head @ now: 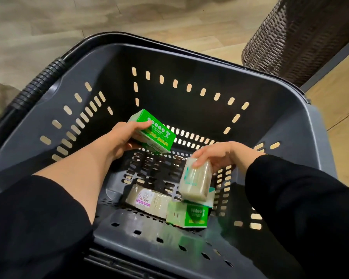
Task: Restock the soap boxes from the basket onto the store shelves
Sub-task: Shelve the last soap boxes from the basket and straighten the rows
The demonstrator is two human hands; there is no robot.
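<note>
Both my hands are down inside the grey plastic basket (302, 137). My left hand (121, 137) grips a bright green soap box (155, 133), lifted above the basket floor. My right hand (216, 156) pinches the top end of a pale clear-wrapped soap bar (195, 181), tilted upright. Below it on the basket floor lies a green and white soap box (186, 215). Beside that lies a white wrapped soap with a purple label (147, 199). No shelf is in view.
The basket stands on a wood-look floor (48, 27); its black ribbed handle (40, 81) lies along the left rim. A dark brown wicker bin (302, 35) stands at the upper right, close to the basket's far corner.
</note>
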